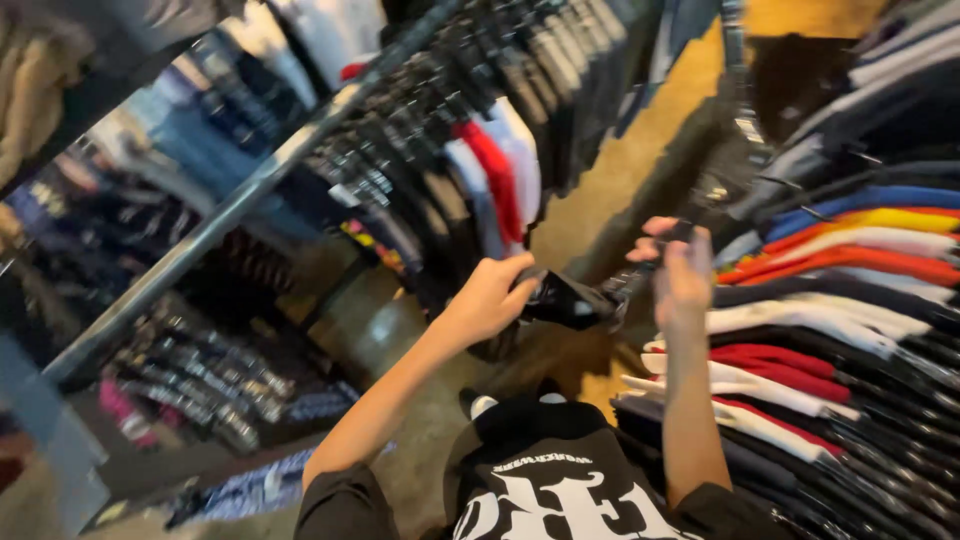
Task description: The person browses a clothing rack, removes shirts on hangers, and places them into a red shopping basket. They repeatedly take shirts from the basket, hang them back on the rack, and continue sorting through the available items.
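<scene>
Head view looks down between two clothing racks. Left hand (492, 297) pinches the shoulder of a glossy black plastic hanger (566, 300), fingers closed on it. Right hand (680, 268) curls around the hanger's far end near the crowded right-hand rail (735, 150). Below hangs a black printed T-shirt (560, 480); red, white and orange shirts (850, 250) hang just right.

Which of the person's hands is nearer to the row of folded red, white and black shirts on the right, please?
Right. The right hand is raised just beside the folded shirts, at their left edge. The left hand is farther left, gripping a black garment over the aisle.
</scene>
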